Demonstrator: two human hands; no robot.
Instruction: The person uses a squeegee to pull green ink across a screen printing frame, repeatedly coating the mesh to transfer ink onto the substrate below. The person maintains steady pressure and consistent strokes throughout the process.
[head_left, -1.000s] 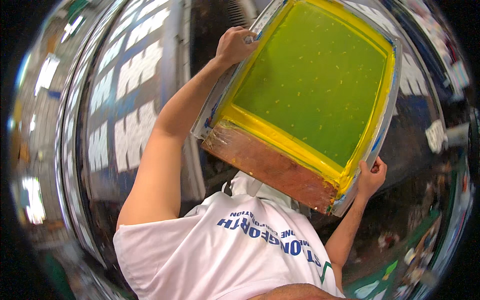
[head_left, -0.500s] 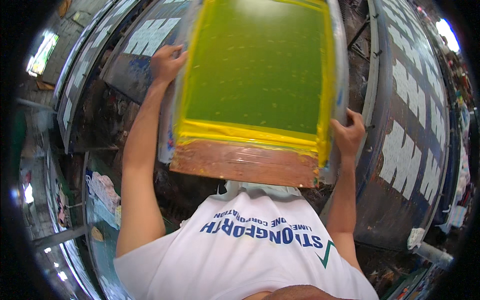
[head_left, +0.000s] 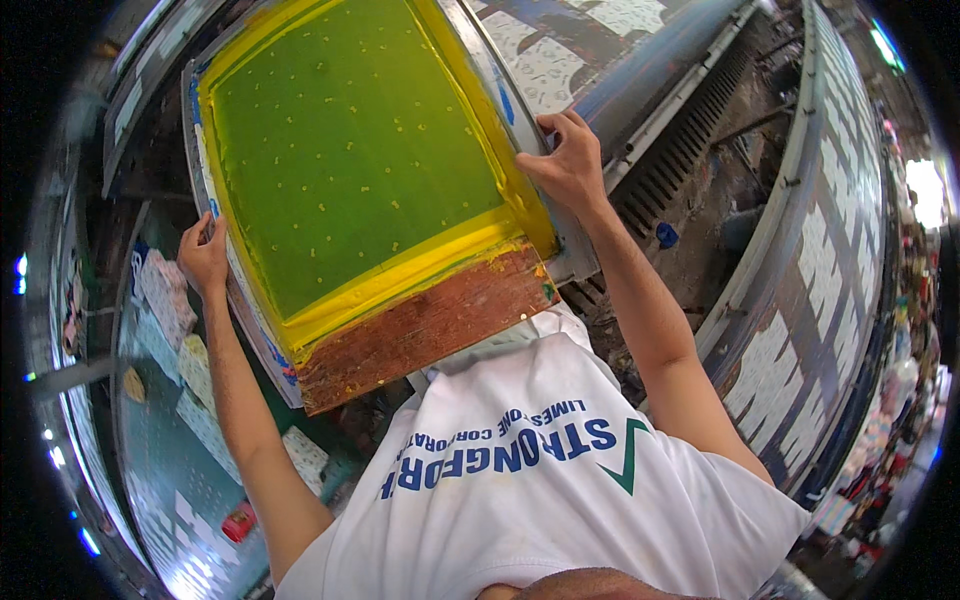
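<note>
I carry a screen-printing frame (head_left: 355, 160), green mesh bordered in yellow inside metal rails, with a stained wooden board (head_left: 425, 330) across its near end at my waist. My left hand (head_left: 205, 255) grips the left rail, fingers curled round its edge. Higher up on the opposite rail, my right hand (head_left: 570, 160) holds on with bent fingers and thumb on the inner side. Small pale specks dot the mesh. The frame slants, its far end toward the upper left.
A long printing table (head_left: 850, 280) with pale patterned pieces runs along the right; another (head_left: 630, 70) lies beyond the frame. Between them is a dark gap with a slatted strip (head_left: 685, 125) and a small blue item (head_left: 666, 235). At left, fabric pieces (head_left: 168, 290) and a red object (head_left: 238, 520) lie on a green surface.
The frame has swung anticlockwise in view, from slanting right to slanting left, still in both hands. My left hand is now lower, my right higher, and the tables around appear shifted.
</note>
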